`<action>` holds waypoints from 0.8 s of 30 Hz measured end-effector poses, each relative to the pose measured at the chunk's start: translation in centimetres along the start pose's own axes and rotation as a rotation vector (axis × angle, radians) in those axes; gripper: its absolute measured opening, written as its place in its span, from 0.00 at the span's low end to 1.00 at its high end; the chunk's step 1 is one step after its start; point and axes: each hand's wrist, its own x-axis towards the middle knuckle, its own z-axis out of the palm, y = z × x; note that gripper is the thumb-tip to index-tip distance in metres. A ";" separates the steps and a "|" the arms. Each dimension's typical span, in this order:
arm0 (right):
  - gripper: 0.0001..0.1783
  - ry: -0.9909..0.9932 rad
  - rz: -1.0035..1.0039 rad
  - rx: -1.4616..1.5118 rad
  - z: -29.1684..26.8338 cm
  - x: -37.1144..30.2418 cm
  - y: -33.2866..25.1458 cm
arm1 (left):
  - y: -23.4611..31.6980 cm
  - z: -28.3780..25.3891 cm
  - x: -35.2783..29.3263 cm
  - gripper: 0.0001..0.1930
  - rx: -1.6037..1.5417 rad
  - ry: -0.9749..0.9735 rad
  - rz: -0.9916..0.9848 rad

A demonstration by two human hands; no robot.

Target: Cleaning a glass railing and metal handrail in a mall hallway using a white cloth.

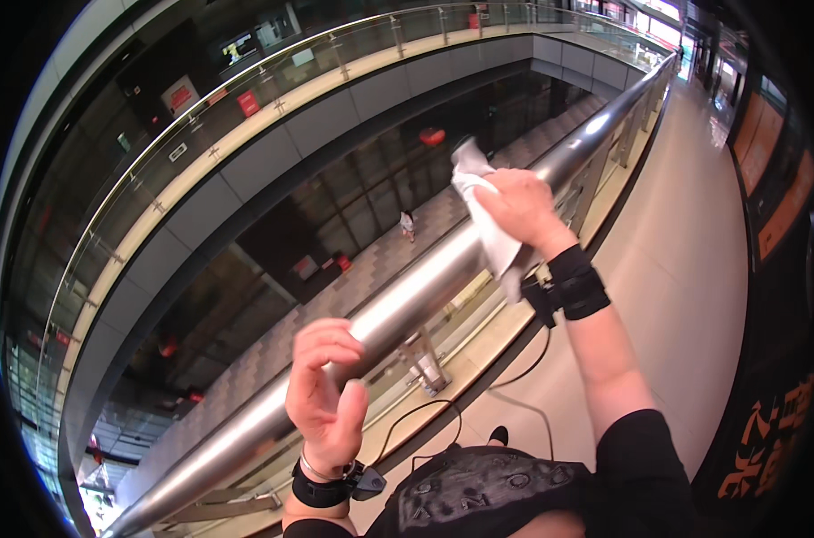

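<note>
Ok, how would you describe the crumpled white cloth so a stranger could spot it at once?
Find the thick, round, silvery metal handrail crossing the picture from lower left to upper right. Along its upper half, the person's bare right hand holds the crumpled white cloth against it. Limp, matte folds set it apart from the shiny metal.

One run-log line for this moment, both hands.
right hand: holding white cloth against metal handrail | left hand: empty, half-curled by metal handrail, contact unclear

Across the opening you see a curved balcony [322,124]; below you, a person [407,224] is on the tiled lower floor [367,260]; rightward, a pale walkway [685,233] passes orange panels [758,134].
</note>
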 end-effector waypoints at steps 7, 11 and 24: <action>0.10 0.056 -0.298 0.163 0.6 -2.4 -14.2 | 7.4 -5.5 -1.7 0.19 -1.266 -0.290 0.099; 0.12 -0.055 -0.212 0.188 1.4 -1.8 -11.0 | 8.8 -4.8 1.6 0.23 -1.495 -0.614 0.266; 0.13 -0.068 -0.173 0.266 1.6 -2.9 -15.5 | 18.3 -8.1 -5.6 0.27 -1.432 -0.258 -0.097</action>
